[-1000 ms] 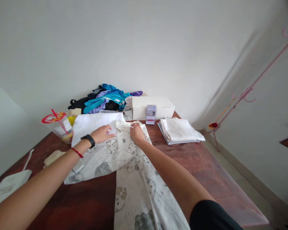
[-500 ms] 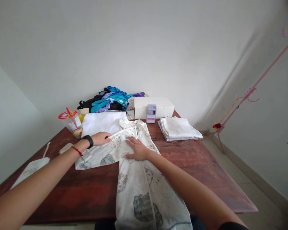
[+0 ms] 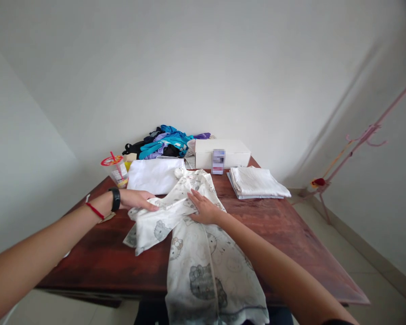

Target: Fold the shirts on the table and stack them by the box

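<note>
A white shirt printed with cat faces lies on the wooden table, its lower part hanging over the near edge. My left hand, wearing a black wristband, grips the sleeve on the left side, thumb on top and the other fingers partly hidden. That sleeve is lifted a little and creased. With fingers stretched out, my right hand rests on the upper part of the shirt, near where the sleeve joins. A folded white cloth lies just beyond my left hand.
Folded white clothes are stacked at the right. Behind stand a white box and a small blurred packet. A heap of clothes lies against the wall. A plastic cup with a straw stands left; a pink rack is right.
My left hand has taken hold of the sleeve, lifting and bunching it toward the right. My right hand stays on the shirt. The view has shifted slightly left.
</note>
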`<state>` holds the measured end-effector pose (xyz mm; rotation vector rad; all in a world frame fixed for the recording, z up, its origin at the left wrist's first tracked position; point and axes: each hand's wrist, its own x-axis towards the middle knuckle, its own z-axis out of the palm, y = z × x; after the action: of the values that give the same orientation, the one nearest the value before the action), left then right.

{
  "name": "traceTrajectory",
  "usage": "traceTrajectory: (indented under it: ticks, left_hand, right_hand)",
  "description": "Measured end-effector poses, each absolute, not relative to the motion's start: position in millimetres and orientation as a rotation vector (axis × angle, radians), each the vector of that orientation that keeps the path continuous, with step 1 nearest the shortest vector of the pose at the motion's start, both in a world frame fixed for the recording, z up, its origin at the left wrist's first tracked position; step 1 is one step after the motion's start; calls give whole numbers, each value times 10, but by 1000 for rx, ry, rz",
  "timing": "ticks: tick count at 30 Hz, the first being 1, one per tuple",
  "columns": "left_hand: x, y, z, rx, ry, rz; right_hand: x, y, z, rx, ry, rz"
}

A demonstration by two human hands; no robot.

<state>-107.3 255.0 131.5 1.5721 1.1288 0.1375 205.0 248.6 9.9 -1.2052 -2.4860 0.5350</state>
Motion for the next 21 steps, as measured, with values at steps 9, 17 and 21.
traceTrajectory:
  ticks: [9, 17, 21]
  left_hand:
    - [-601, 1992, 1196, 1173, 1131, 657]
    - [-49, 1609, 1092, 1143, 994, 854]
    - [88, 1524, 981, 1082, 879, 886]
  right_hand:
    - [2195, 2355, 123, -1313, -2308, 528]
    - [2191, 2224, 103, -1480, -2093, 426]
    - [2173, 2130, 149, -1399, -2214, 302]
